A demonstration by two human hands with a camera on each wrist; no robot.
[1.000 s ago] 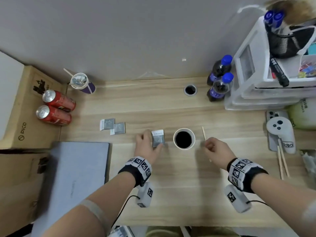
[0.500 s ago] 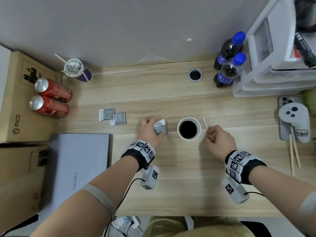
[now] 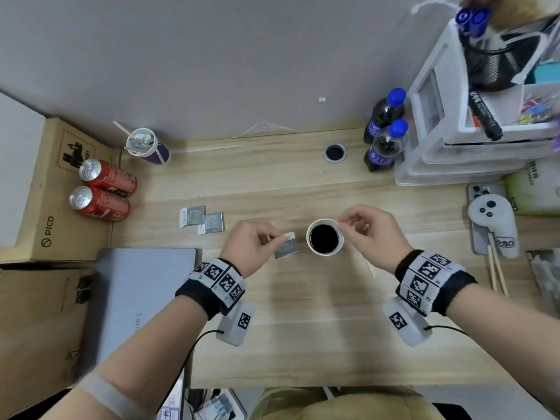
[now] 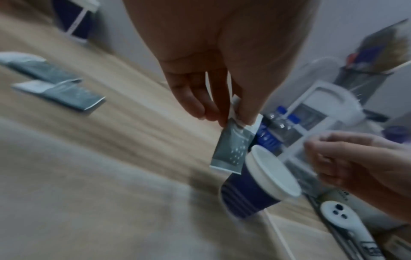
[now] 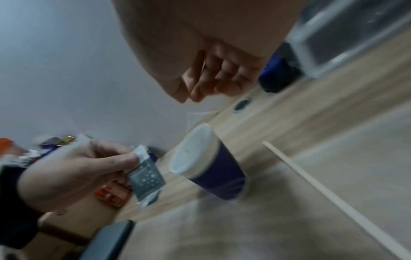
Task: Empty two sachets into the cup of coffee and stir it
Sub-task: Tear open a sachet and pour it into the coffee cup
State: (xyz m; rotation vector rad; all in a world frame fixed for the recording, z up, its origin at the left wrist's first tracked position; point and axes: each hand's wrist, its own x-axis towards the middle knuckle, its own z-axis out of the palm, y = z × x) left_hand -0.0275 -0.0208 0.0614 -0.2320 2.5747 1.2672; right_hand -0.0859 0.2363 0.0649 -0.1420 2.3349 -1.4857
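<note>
Left hand point(image 3: 253, 242) pinches sachet point(image 3: 287, 248) hanging lengthwise beside cup point(image 3: 324, 237); right hand point(image 3: 371, 230) curled, empty.

The left hand point(image 4: 213, 58) pinches the white top edge of a grey sachet point(image 4: 231, 146) between thumb and fingertips point(image 4: 222, 116), so the packet hangs down from the grip, clear of the worktop point(image 4: 133, 123). Just below and beside the hanging end stands a dark blue paper cup point(image 4: 251, 193) with a white rim; the sachet's lower corner overlaps the cup's near side. Beyond the cup from the grip, the right hand point(image 4: 360, 161) hovers with fingers loosely curled, blurred. Well away on the other side of the grip, two more grey sachets point(image 4: 60, 88) lie flat on the wood
</note>
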